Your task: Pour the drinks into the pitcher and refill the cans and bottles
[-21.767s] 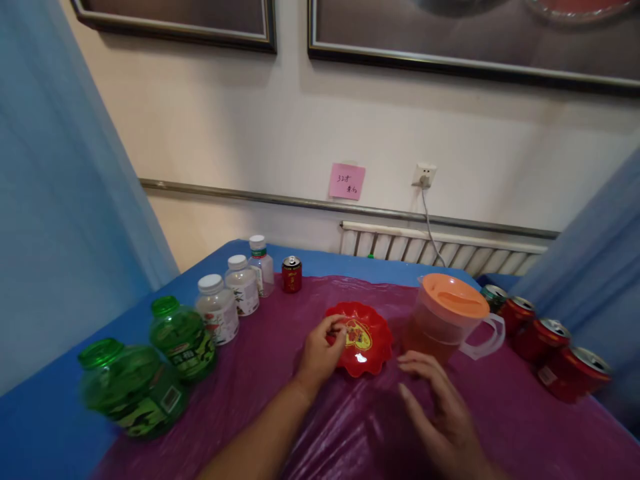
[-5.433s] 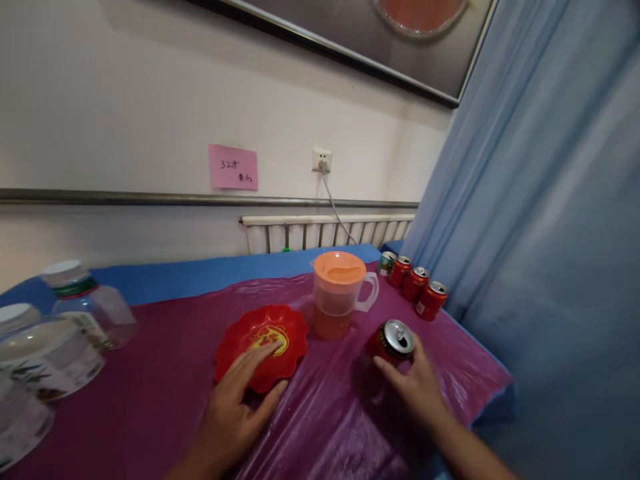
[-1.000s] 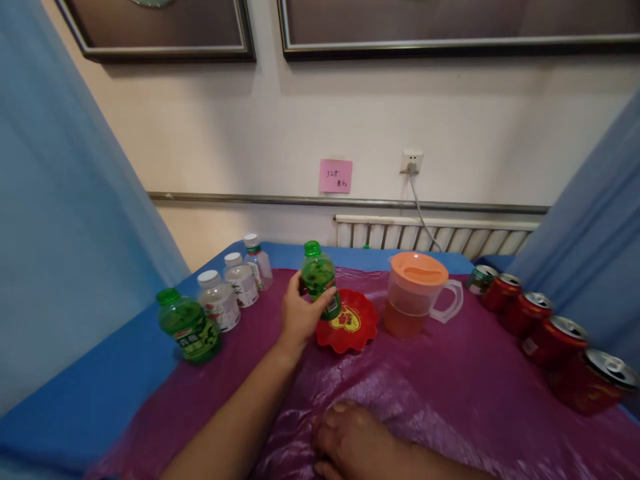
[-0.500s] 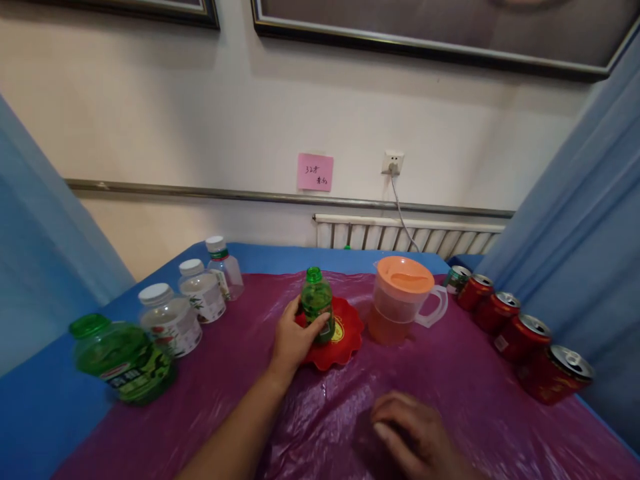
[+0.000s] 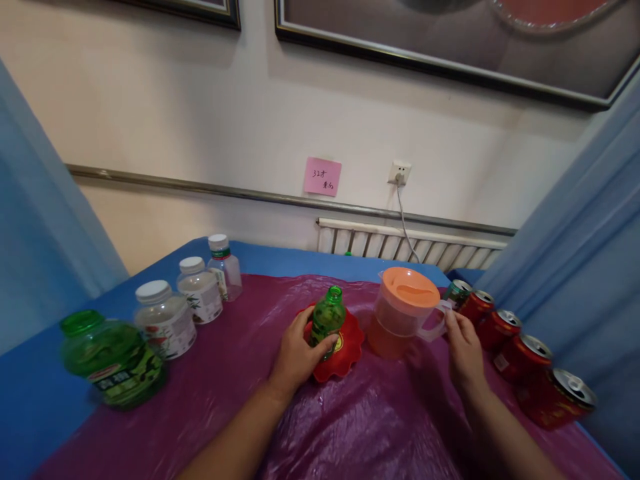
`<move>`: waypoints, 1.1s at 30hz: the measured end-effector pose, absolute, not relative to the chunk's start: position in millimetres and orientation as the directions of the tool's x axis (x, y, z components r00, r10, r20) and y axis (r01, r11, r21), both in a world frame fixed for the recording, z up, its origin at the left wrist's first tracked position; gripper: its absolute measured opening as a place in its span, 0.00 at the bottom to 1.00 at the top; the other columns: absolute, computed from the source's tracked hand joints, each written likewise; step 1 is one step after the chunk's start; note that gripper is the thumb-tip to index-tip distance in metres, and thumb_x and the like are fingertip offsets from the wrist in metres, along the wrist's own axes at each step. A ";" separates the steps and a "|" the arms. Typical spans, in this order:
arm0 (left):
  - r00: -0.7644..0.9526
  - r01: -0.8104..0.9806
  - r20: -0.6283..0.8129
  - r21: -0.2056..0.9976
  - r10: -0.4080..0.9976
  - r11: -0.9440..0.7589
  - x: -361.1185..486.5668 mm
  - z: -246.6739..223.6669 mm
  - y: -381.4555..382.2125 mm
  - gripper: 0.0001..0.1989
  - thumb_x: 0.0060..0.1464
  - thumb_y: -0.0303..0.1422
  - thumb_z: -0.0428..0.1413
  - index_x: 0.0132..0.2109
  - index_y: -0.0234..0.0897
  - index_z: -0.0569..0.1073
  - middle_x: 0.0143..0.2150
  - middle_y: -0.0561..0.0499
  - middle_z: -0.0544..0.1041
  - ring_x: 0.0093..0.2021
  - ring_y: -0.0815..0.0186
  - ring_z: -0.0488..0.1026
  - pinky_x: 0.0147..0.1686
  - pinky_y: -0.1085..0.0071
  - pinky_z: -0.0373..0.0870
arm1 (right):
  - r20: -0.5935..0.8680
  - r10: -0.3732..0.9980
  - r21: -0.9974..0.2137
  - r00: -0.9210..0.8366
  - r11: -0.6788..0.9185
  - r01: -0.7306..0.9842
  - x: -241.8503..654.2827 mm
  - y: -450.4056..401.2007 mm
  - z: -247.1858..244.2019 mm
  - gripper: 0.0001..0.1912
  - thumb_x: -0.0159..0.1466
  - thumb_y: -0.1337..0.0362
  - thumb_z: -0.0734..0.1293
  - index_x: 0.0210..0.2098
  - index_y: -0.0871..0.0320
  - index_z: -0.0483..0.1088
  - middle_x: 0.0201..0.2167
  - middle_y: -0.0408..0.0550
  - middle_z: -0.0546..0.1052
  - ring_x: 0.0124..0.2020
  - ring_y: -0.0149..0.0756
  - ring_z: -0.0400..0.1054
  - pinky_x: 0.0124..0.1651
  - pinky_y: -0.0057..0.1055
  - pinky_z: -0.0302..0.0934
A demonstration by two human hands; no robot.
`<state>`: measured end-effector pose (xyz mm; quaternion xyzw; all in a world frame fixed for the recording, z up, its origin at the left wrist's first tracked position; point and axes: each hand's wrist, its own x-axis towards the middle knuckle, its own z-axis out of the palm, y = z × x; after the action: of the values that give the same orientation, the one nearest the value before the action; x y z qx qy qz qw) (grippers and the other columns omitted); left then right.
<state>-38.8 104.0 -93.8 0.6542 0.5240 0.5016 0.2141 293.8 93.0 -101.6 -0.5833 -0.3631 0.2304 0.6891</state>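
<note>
My left hand (image 5: 300, 348) is wrapped round a small green plastic bottle (image 5: 329, 313) without a cap. The bottle is over a red scalloped plate (image 5: 353, 347) with a yellow mark in its middle; its base is partly hidden by my fingers. To the right of the plate stands a clear plastic pitcher (image 5: 387, 333) with an orange lid (image 5: 407, 285) and orange-brown liquid in its lower part. My right hand (image 5: 463, 347) has its fingers closed at the pitcher's handle (image 5: 436, 328). The pitcher looks upright on the cloth.
On the left stand a large green bottle (image 5: 113, 370), two white-capped jars (image 5: 167, 328) and a slim white-capped bottle (image 5: 229, 275). Several drink cans (image 5: 523, 360) line the right side. A purple plastic sheet (image 5: 225, 400) covers the blue table (image 5: 280, 261). Blue curtains (image 5: 585, 233) hang at both sides.
My right hand has moved from the front of the table, up and right, to the pitcher's handle. The left hand still holds the green bottle. The view has shifted slightly.
</note>
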 end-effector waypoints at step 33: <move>-0.013 0.436 0.523 0.770 0.852 -0.466 -41.3 -104.6 101.9 0.29 0.50 0.35 0.66 0.60 0.42 0.73 0.57 0.44 0.79 0.57 0.53 0.76 0.60 0.53 0.71 | 0.220 0.883 -0.969 0.415 0.248 -0.014 286.0 96.1 7.3 0.28 0.52 0.42 0.78 0.23 0.56 0.64 0.17 0.35 0.61 0.17 0.24 0.52 0.19 0.25 0.47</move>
<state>-41.3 101.9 -104.6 0.6744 0.4776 0.5275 0.1972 286.0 96.1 7.3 -0.5128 -0.4236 0.3361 0.6668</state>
